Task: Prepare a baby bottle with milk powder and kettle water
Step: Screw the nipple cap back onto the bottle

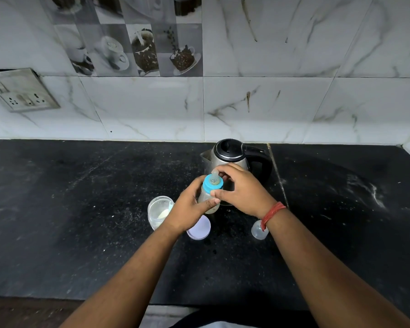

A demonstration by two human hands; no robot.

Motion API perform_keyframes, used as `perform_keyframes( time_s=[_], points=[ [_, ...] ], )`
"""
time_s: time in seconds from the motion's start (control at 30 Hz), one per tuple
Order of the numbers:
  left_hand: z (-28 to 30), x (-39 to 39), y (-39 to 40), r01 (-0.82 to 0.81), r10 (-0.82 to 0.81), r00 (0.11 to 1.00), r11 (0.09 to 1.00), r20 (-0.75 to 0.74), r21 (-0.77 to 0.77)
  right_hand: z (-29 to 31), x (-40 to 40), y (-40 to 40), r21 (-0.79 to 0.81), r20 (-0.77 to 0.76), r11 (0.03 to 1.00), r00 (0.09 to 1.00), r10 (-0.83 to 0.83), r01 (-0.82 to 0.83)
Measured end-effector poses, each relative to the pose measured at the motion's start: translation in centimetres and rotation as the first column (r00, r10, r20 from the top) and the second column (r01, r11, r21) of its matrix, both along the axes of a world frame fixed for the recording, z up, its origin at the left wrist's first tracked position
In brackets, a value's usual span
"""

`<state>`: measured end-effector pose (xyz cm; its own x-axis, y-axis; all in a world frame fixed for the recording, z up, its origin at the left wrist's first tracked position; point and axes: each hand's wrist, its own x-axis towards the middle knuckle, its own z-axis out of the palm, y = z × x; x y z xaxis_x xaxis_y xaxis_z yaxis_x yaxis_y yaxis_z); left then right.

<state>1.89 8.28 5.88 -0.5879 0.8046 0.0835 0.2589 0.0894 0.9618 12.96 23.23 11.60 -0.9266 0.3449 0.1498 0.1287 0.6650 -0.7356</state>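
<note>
Left hand (189, 207) grips cloudy clear plastic baby bottle (207, 197); right hand (240, 189) pinches its blue screw collar (212, 184), teat on.

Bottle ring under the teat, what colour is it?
Light blue ring, seen best from the head camera.

One baby bottle (210, 192), one kettle (232, 157), one powder jar (158, 213), one lid (199, 229), one clear cap (258, 232), two hands.

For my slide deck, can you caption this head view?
Both hands hold a clear baby bottle, right hand on its blue collar, left hand on its body, before a steel kettle.
</note>
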Motion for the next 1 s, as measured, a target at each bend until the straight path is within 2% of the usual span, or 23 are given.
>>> perform_keyframes(
  time_s=[0.23, 0.37, 0.43, 0.5, 0.63, 0.7, 0.9, 1.0],
  points=[
    [0.1, 0.5, 0.4, -0.002, 0.001, 0.999, 1.000, 0.038, 0.024, -0.2, -0.2, -2.0, 0.179, -0.035, 0.964, 0.981, -0.192, 0.195],
    [0.3, 0.4, 0.1, -0.022, 0.021, 0.999, 0.999, 0.038, 0.035, 0.7, 0.7, -1.7, 0.252, 0.026, 0.946, 0.976, -0.215, 0.201],
    [0.5, 0.2, 0.0, -0.029, 0.028, 0.999, 0.999, 0.035, 0.039, 1.0, 1.0, -1.0, 0.200, 0.002, 0.959, 0.979, -0.204, 0.199],
    [0.7, 0.1, 0.0, -0.023, 0.022, 0.999, 0.999, 0.039, 0.044, 1.0, 1.1, -0.2, 0.056, -0.053, 0.984, 0.984, -0.167, 0.170],
    [1.2, 0.2, 0.2, 0.002, -0.003, 1.000, 0.999, 0.029, 0.046, 1.0, 1.2, 0.9, -0.233, -0.018, 0.968, 0.996, 0.089, -0.091],
    [1.3, 0.3, 0.4, 0.006, -0.007, 1.000, 0.999, 0.021, 0.047, 0.6, 1.1, 0.9, -0.298, -0.039, 0.947, 0.993, 0.113, -0.120],
    [1.3, 0.7, 0.7, 0.003, -0.004, 1.000, 0.999, 0.018, 0.048, -1.1, 0.0, -1.6, -0.203, -0.183, 0.969, 0.967, -0.179, 0.141],
    [1.2, 0.9, 0.7, 0.002, -0.003, 1.000, 0.999, 0.020, 0.049, -1.3, -0.3, -2.2, -0.157, -0.180, 0.969, 0.959, -0.221, 0.193]
  ],
)
